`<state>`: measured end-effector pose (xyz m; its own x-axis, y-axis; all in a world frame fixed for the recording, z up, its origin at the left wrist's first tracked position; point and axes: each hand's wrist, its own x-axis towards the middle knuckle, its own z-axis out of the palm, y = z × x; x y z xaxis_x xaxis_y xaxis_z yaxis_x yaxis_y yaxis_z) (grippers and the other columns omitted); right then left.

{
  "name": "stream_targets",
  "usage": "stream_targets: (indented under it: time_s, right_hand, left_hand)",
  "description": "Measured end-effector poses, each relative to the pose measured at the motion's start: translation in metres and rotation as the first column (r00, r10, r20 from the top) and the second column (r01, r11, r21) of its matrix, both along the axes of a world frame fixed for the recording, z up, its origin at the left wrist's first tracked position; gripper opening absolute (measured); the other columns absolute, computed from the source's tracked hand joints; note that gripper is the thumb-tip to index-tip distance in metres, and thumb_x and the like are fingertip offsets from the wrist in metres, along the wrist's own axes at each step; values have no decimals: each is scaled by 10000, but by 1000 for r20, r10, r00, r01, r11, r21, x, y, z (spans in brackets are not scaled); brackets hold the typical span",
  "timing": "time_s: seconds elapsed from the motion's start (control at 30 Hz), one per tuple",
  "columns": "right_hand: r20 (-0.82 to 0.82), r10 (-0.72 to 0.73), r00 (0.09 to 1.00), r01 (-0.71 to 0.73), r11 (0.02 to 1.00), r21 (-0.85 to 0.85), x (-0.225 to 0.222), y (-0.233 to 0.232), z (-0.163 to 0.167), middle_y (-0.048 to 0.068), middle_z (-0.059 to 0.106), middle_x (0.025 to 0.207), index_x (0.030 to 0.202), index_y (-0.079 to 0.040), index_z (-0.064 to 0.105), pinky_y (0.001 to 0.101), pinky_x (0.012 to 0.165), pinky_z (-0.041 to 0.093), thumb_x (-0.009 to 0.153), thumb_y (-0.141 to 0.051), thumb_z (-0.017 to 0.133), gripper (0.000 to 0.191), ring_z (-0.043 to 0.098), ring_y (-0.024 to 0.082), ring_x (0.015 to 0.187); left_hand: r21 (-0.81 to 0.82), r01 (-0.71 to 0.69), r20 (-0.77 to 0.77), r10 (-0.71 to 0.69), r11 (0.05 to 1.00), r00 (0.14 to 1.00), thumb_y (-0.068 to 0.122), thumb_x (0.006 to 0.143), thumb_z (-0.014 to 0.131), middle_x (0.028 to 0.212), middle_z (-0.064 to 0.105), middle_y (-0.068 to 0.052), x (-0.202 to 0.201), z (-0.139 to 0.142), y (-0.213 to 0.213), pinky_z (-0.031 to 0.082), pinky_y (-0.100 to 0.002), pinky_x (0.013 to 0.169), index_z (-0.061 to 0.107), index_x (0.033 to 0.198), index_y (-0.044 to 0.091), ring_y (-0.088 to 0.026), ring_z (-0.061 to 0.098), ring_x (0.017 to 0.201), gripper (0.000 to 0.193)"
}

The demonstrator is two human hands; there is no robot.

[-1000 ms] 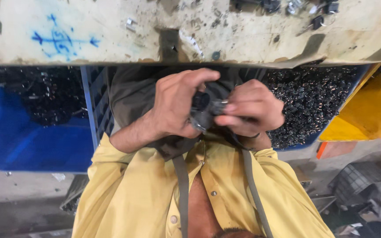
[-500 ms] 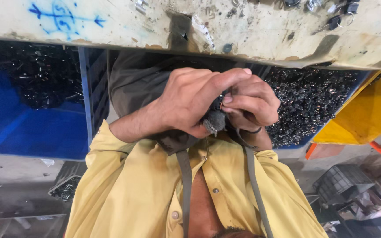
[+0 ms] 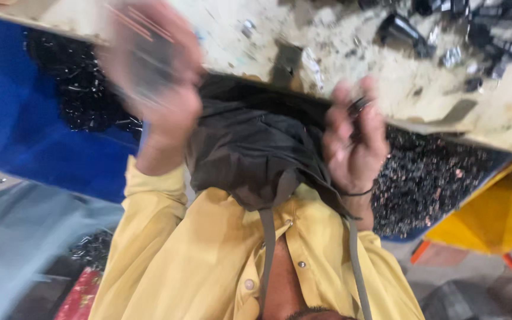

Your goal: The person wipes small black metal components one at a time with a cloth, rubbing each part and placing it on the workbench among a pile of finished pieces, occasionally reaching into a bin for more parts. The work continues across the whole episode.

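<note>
Pulled both hands apart off the dark apron (image 3: 256,154). Swung the left hand (image 3: 155,83) up, too blurred to tell its grip. Kept the right hand (image 3: 354,142) pinched on the small metal part (image 3: 358,105) by the tabletop (image 3: 357,53) edge. Looked done with the two-handed fiddling.

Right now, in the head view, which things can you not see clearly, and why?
- Left hand: smeared by motion blur; whether it holds anything cannot be told.
- Right hand: blurred; a small dark item at its fingertips cannot be identified.
- Blue bin: top hidden by the workbench.
- Dark metal parts on the bench: cut off by the top edge.
</note>
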<state>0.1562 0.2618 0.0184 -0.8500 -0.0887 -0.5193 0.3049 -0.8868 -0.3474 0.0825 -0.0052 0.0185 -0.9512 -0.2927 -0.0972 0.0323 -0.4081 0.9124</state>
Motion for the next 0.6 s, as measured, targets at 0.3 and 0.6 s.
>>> stream_targets:
  time_s: [0.3,0.6]
  right_hand:
    - [-69,164,984,-158,983,91,12,-3,-15,19,569,1068,1469,-92,526,184,517,401,1015,-323,631,520,448,78,770]
    - [-288,67,955,16,961,276,19,7,-11,162,714,1226,1237,-136,639,199,516,453,1081,-264,663,204,523,82,634]
  left_hand:
    - [149,2,75,-14,989,997,430,1078,572,913,593,-83,-36,14,-17,351,-336,557,579,1117,33,-197,482,644,399]
    - [-463,593,17,-663,658,749,115,941,702,792,590,-41,29,7,64,464,-285,604,523,1388,10,-159,604,624,492]
